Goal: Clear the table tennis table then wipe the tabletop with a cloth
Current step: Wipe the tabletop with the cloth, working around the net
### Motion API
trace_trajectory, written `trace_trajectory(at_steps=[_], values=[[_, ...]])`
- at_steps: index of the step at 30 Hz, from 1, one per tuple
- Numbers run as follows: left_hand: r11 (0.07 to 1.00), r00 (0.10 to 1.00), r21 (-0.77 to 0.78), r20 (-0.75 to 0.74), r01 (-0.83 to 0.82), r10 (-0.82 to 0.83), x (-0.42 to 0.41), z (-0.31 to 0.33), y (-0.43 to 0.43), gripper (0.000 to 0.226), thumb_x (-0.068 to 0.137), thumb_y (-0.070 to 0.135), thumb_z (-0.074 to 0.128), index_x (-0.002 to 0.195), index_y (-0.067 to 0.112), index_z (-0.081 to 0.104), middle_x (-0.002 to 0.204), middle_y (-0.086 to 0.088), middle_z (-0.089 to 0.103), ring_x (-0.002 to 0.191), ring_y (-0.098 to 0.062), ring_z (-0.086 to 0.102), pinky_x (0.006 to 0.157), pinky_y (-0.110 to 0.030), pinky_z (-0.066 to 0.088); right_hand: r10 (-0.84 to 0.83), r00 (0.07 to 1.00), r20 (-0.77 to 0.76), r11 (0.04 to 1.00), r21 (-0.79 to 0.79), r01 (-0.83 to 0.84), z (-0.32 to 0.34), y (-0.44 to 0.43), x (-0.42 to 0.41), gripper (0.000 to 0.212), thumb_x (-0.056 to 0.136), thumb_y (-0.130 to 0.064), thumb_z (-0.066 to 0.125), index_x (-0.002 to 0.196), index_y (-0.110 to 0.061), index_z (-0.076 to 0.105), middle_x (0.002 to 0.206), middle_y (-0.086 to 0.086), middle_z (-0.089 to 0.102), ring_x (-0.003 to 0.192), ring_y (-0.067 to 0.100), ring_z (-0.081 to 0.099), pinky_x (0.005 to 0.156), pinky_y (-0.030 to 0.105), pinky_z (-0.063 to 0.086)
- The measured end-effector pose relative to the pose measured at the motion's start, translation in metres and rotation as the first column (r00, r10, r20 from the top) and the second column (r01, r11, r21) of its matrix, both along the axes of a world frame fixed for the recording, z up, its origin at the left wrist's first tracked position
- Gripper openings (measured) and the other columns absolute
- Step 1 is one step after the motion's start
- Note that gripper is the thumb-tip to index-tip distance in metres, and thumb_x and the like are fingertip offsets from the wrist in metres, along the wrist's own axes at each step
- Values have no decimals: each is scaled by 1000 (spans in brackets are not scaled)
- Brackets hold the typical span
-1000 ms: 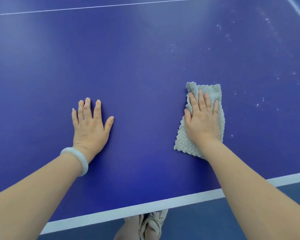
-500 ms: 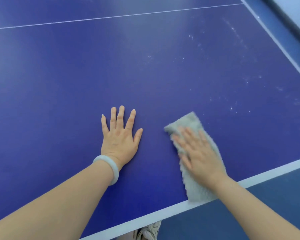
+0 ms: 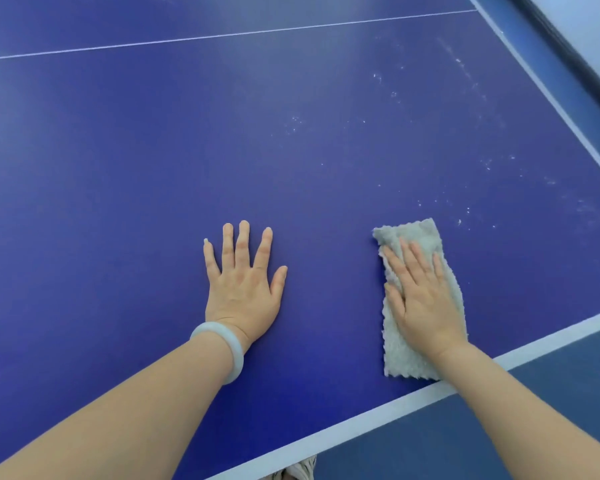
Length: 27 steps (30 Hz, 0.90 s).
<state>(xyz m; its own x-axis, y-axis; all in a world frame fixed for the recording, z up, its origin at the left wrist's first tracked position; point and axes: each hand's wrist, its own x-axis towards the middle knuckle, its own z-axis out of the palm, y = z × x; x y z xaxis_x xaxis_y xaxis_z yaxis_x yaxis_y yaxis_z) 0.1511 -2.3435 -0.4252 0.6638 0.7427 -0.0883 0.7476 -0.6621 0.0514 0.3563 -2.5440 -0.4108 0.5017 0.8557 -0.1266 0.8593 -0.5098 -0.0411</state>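
Blue flooring point(image 3: 465, 431) lies nearest us, with the toe of a shoe point(image 3: 303, 471) showing just below the white edge line point(image 3: 326, 441) of the table tennis table point(image 3: 136, 202). Past that line, our left hand point(image 3: 243, 292), a pale bangle point(image 3: 222, 344) on its wrist, rests palm-down on the bare blue top, fingers straight and spread. To its right, well apart, our right hand point(image 3: 425, 299) presses flat on a grey fluffy cloth point(image 3: 400, 362), fingers extended and close together, curled round nothing. The cloth's near end lies just beside the edge line. Farther out on the right, white specks point(image 3: 465, 211) dot the surface, and a thin white line point(image 3: 222, 38) crosses the far part.
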Motion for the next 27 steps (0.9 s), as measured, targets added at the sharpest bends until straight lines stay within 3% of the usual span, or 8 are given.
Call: trace_trajectory(at_steps=[2, 4, 9, 12, 15, 19, 23, 27], values=[[1000, 1000, -11, 5, 3, -3, 0, 1, 0, 71, 95, 57, 2, 157, 25, 12, 163, -12, 10, 151, -33, -2, 118, -60, 1, -299, 954, -16, 954, -2, 299, 2, 24, 3, 58, 105, -36, 19, 159, -25, 5, 168, -2, -2, 154, 15, -6, 124, 45, -4], [1000, 1000, -21, 3, 3, -3, 0, 2, 0, 71, 94, 57, 1, 157, 25, 9, 163, -11, 8, 151, -33, -5, 118, -60, 1, -347, 938, 17, 938, 10, 347, -1, 45, -27, 58, 106, -36, 19, 160, -21, 4, 168, 3, -1, 154, 21, -4, 124, 48, -3], [999, 1000, -30, 0, 13, -13, -1, 2, 0, 68, 96, 56, 3, 157, 25, 8, 164, -12, 7, 151, -34, -5, 118, -60, 1, 240, 971, -20, 970, 41, -239, -7, 17, -107, 58, 105, -36, 24, 160, -20, 15, 167, 2, 9, 154, 22, 8, 123, 49, 10], [999, 1000, -32, -7, 18, -18, -2, 2, 0, 68, 97, 55, 3, 157, 24, 7, 164, -13, 5, 150, -35, -7, 118, -61, 1, 354, 935, -9, 935, -2, -354, -2, -1, -65, 57, 104, -35, 26, 159, -24, 16, 167, -2, 11, 154, 19, 10, 123, 46, 10], [1000, 1000, -26, -5, 18, -18, -1, 2, 0, 68, 97, 54, 3, 157, 23, 10, 163, -14, 8, 150, -36, -4, 118, -62, 2, -14, 1000, 3, 999, -40, 14, 5, 17, -14, 55, 105, -34, 16, 159, -28, 8, 167, -6, 4, 154, 11, -2, 125, 42, 2], [999, 1000, -49, -23, 20, -21, -1, 4, 1, 69, 96, 55, 5, 156, 23, 10, 163, -15, 11, 150, -37, -2, 117, -62, 3, -491, 871, 3, 871, 13, 491, 1, 59, -43, 57, 104, -36, 11, 159, -21, 9, 167, 3, 4, 154, 19, 1, 124, 47, 3], [996, 999, -88, -15, 35, -36, -4, 13, 1, 66, 97, 51, 3, 157, 25, 8, 164, -13, 8, 151, -34, -3, 119, -60, 0, -143, 989, -30, 989, 20, 144, -2, 88, -123, 60, 103, -39, 15, 158, -18, 17, 167, 6, 10, 154, 23, 5, 122, 51, 11], [989, 968, -147, 250, 31, 7, -15, 21, 17, 56, 96, 40, 27, 145, 22, 47, 154, -11, 37, 143, -31, 33, 118, -51, 21, 89, 994, -56, 996, 26, -88, 0, 116, -111, 58, 104, -39, 17, 158, -20, 19, 166, 4, 8, 154, 22, 5, 120, 49, 10]])
